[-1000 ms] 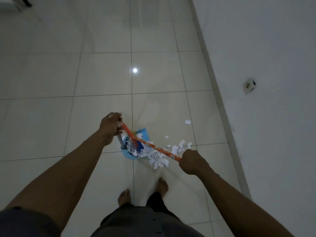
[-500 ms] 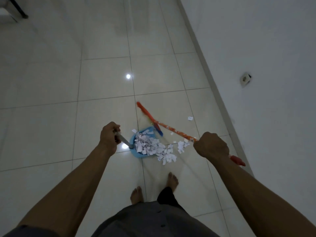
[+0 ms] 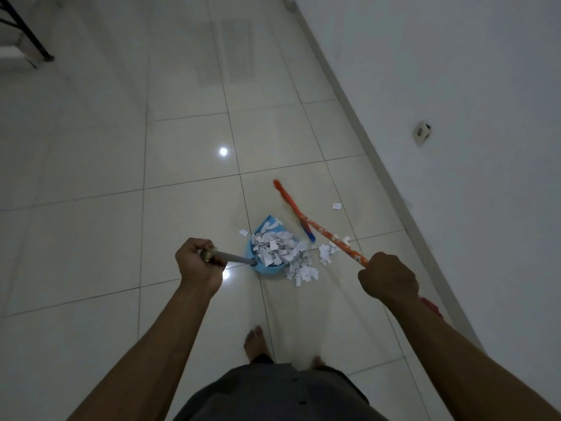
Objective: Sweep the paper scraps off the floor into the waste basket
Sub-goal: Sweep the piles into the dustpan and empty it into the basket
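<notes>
— What is taking up the most room around the dustpan?

— The floor (image 3: 91,238) is. Its pale glossy tiles are spreading wide to the left of the dustpan (image 3: 267,271) and far beyond it, reaching a dark furniture leg (image 3: 24,31) in the far left corner. To the pan's right the wall (image 3: 455,86) is closing in. Its baseboard (image 3: 364,147) is running diagonally and leaving only a narrow strip of tile on that side.

— And the person?

— They are standing just behind the dustpan, with bare feet (image 3: 253,341) pointing toward it. The broom (image 3: 331,238) is slanting across the pan's right side. Its blurred head (image 3: 288,202) is sitting past the pan's far right edge, and I cannot tell whether it is touching the tiles.

— The hands?

— The left hand (image 3: 197,262) is clenching the pan's grey handle (image 3: 233,258) in a full fist, just left of the pan. The right hand (image 3: 388,279) is wrapping tightly round the broom's orange stick, to the right of the pan and nearer the wall.

— Where are the paper scraps lying?

— Most of the paper scraps (image 3: 273,247) are heaping inside the dustpan. A smaller pile (image 3: 303,268) is spilling over its right lip onto the tiles, and a few are lying between pan and stick. One lone scrap (image 3: 336,206) is lying beyond the broom, toward the baseboard.
</notes>
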